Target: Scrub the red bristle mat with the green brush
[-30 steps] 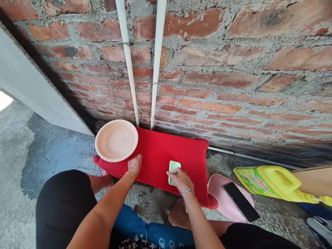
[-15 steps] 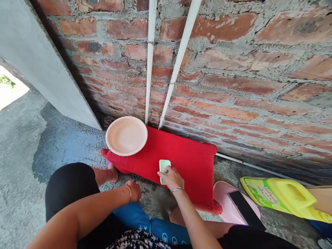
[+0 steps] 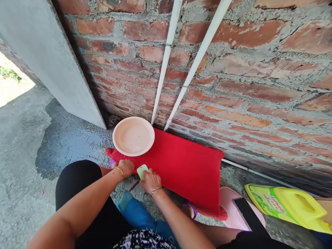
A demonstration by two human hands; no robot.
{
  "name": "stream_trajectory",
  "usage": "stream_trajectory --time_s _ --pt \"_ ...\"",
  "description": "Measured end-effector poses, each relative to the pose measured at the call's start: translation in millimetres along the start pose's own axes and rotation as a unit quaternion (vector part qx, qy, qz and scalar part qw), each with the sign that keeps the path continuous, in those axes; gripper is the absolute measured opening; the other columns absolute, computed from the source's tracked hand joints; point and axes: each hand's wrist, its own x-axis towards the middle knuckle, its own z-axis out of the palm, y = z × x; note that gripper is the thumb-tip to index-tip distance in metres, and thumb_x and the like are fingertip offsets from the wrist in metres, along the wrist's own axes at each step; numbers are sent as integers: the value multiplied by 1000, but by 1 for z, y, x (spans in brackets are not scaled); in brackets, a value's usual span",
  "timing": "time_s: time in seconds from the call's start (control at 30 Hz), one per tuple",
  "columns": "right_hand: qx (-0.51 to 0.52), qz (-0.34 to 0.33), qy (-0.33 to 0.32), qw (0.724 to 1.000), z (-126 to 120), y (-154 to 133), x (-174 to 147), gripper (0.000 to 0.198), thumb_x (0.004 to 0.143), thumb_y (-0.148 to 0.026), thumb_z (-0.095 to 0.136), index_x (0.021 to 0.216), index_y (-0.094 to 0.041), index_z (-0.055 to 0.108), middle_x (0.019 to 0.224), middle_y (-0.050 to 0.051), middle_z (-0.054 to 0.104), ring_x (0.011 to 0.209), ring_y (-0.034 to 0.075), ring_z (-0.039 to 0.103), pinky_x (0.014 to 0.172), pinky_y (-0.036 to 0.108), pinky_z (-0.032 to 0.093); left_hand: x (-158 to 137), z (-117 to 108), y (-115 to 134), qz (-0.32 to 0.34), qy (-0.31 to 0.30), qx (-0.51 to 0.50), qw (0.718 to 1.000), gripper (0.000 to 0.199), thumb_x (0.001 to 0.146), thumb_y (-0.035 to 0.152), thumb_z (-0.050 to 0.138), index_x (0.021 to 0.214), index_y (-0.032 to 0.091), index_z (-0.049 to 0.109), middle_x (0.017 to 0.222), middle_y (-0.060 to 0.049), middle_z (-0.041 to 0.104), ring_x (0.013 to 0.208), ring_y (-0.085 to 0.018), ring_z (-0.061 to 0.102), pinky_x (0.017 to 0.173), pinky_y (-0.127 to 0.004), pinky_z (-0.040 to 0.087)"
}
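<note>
A red cloth [image 3: 186, 162] with fluffy ends lies spread over a low, flat support that it hides. My left hand [image 3: 126, 168], with a gold bangle at the wrist, is closed at the cloth's near left edge and seems to grip it; the fingertips are hidden. My right hand [image 3: 151, 181], wearing a silver bangle, grips a pale green rounded-rectangular piece [image 3: 142, 171] with a small hole near one end. Its underside is hidden. This piece is at the cloth's near edge, just right of my left hand. A pale pink basin [image 3: 133, 136] sits on the cloth's left end.
Behind the cloth rises a brick wall [image 3: 233, 83] with two white pipes [image 3: 164, 65]. A grey slab [image 3: 59, 62] leans at left over wet floor [image 3: 67, 138]. At right are a pink plastic piece [image 3: 228, 197], a dark flat strip [image 3: 247, 212] and a yellow jug [image 3: 287, 204].
My right hand has moved left with the green piece, off the cloth's middle to its near edge. My left hand has moved forward onto the cloth's edge. The view has shifted slightly.
</note>
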Motion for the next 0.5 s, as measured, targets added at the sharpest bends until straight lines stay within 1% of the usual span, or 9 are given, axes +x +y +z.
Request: stream_trajectory --time_s 0.07,0.17,0.23,0.27,0.3,0.37,0.43,0.5 --pt "-8 51 -19 998 -3 33 -15 33 76 -33 57 107 -20 61 106 13 60 96 25 62 78 34 44 4 -4 10 5 5 -5 1000 32 85 19 47 113 12 62 117 -19 62 111 -29 58 90 -44 47" --pt "1 161 -48 986 -14 88 -38 30 78 -38 56 104 -24 61 102 9 60 92 22 64 74 31 44 12 -7 24 12 2 -13 1000 38 86 29 52 120 12 55 119 -19 61 112 -28 58 91 -40 47" --pt "20 220 -41 974 -24 114 -46 29 80 -43 53 100 -25 60 100 7 60 90 22 64 71 31 43 17 -6 33 7 1 -16 1000 44 86 37 53 123 12 52 119 -19 61 111 -28 59 90 -39 47" --pt "32 241 -29 970 -29 120 -46 30 81 -46 51 99 -25 60 99 7 60 89 21 64 70 30 43 19 -6 36 2 3 -16 1000 47 86 40 52 124 12 51 120 -20 60 111 -28 59 90 -40 47" --pt "45 253 -15 966 -33 121 -44 31 81 -49 50 99 -25 59 99 7 59 89 21 64 70 30 43 21 -5 39 -1 5 -14 1000 51 85 44 53 125 11 50 121 -21 59 111 -29 58 90 -41 47" --pt "70 253 11 965 -41 112 -31 33 81 -51 50 100 -26 58 101 6 59 90 20 63 70 30 43 24 -4 44 -13 3 -10 1000 64 78 51 61 126 11 48 124 -23 57 114 -31 56 92 -42 46" --pt "90 232 29 968 -46 92 -10 34 80 -51 50 102 -26 57 105 6 58 92 20 63 72 29 43 28 -3 48 -30 -5 -10 999 78 67 54 71 128 12 47 127 -23 54 117 -33 54 95 -43 44" --pt "103 204 34 973 -49 72 10 34 79 -48 53 104 -25 57 108 7 58 95 20 62 74 30 43 31 -3 51 -48 -12 -12 999 86 58 53 78 128 13 47 129 -23 53 119 -34 52 96 -42 43"
